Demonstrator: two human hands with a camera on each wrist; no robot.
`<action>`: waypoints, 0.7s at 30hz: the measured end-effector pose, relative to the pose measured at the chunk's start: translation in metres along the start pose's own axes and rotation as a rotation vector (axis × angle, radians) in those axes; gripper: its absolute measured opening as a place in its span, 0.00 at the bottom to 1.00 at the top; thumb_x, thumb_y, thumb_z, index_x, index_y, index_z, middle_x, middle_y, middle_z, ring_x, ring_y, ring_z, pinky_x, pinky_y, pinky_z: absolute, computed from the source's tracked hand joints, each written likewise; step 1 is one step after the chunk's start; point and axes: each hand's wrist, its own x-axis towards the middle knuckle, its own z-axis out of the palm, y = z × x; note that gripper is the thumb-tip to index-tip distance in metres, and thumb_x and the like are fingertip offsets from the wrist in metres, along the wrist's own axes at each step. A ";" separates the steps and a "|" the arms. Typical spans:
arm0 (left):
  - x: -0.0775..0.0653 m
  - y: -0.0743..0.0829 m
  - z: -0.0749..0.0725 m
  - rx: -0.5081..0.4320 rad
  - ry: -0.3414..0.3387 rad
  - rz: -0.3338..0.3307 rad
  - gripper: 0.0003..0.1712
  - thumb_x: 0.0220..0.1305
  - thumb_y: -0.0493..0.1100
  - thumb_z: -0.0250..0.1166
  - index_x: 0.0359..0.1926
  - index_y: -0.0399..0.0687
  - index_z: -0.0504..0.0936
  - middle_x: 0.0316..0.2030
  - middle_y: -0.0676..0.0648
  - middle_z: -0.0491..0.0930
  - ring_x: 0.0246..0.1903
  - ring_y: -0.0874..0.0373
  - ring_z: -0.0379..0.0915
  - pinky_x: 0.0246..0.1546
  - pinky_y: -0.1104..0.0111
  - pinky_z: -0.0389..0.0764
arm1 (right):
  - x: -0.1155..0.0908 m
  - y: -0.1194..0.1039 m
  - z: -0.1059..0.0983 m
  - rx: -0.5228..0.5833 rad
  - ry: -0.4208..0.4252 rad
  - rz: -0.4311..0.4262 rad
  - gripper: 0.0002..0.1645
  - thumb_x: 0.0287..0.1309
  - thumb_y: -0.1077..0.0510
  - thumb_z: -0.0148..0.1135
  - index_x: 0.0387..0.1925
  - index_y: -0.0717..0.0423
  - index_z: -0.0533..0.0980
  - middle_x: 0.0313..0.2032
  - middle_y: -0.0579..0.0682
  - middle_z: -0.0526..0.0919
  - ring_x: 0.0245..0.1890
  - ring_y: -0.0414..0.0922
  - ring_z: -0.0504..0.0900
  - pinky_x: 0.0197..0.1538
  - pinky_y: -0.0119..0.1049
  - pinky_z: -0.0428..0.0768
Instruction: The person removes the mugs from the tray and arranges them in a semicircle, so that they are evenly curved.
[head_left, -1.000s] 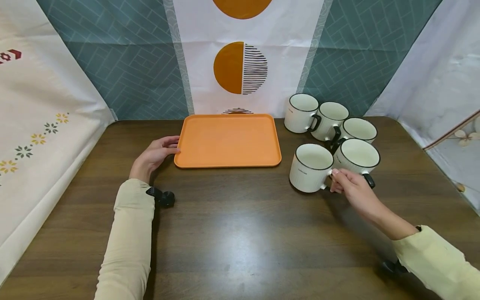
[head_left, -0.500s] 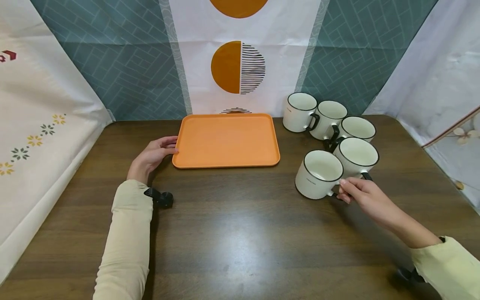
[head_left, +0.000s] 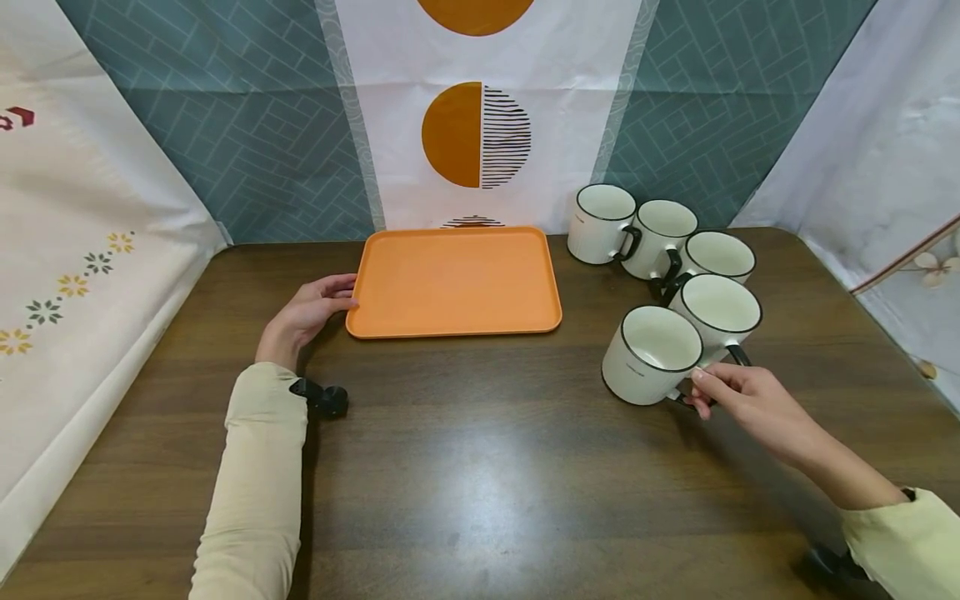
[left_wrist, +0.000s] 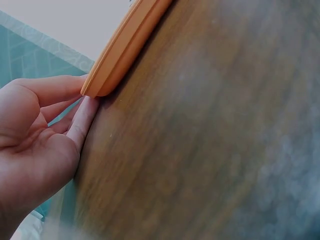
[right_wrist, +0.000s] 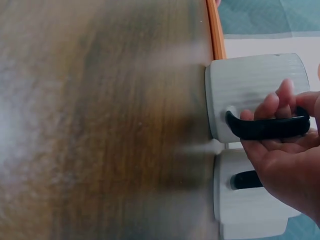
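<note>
My right hand [head_left: 746,408] grips the black handle [right_wrist: 267,127] of a white enamel-style mug [head_left: 651,354] with a dark rim, its fingers curled through the handle. This mug stands upright in front of several matching mugs and overlaps the nearest one [head_left: 722,308] in the head view. My left hand [head_left: 303,317] rests at the left edge of an orange rectangular tray [head_left: 453,283]. In the left wrist view its fairly straight fingers touch the tray's corner [left_wrist: 112,65], low against the tabletop.
The other mugs [head_left: 606,223] stand close together at the back right, black handles turned toward the front. A patterned cloth [head_left: 300,158] hangs behind the brown wooden table [head_left: 450,467]. White cloths [head_left: 82,250] hang at both sides.
My right hand has moved the gripped mug to the right and toward the front, close to the neighbouring mug. The left hand stays at the tray.
</note>
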 end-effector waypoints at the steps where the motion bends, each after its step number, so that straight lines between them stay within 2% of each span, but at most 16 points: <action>1: 0.000 0.000 0.000 0.003 0.002 -0.001 0.35 0.68 0.28 0.55 0.73 0.35 0.53 0.68 0.35 0.58 0.62 0.49 0.60 0.65 0.62 0.61 | -0.001 0.000 0.000 -0.005 0.008 0.008 0.21 0.74 0.52 0.47 0.28 0.60 0.75 0.25 0.48 0.77 0.31 0.43 0.72 0.30 0.33 0.64; 10: 0.000 -0.001 0.002 0.012 0.014 -0.015 0.35 0.68 0.28 0.55 0.73 0.35 0.54 0.68 0.35 0.58 0.61 0.48 0.59 0.65 0.61 0.60 | -0.003 0.001 0.005 -0.010 0.082 0.017 0.21 0.74 0.52 0.47 0.30 0.61 0.77 0.23 0.47 0.78 0.30 0.42 0.73 0.31 0.31 0.65; 15: 0.000 -0.001 0.003 0.003 0.005 -0.012 0.35 0.68 0.29 0.55 0.73 0.36 0.54 0.68 0.35 0.58 0.61 0.50 0.60 0.66 0.61 0.60 | -0.003 0.002 0.008 -0.038 0.149 0.022 0.21 0.73 0.52 0.48 0.31 0.61 0.78 0.24 0.46 0.80 0.30 0.37 0.77 0.36 0.24 0.69; 21: 0.004 -0.002 0.003 0.001 0.011 0.019 0.35 0.68 0.28 0.55 0.73 0.33 0.54 0.68 0.34 0.58 0.56 0.57 0.64 0.60 0.70 0.67 | -0.002 0.001 0.013 -0.048 0.208 -0.012 0.20 0.72 0.52 0.50 0.31 0.59 0.80 0.26 0.45 0.83 0.32 0.34 0.79 0.39 0.20 0.69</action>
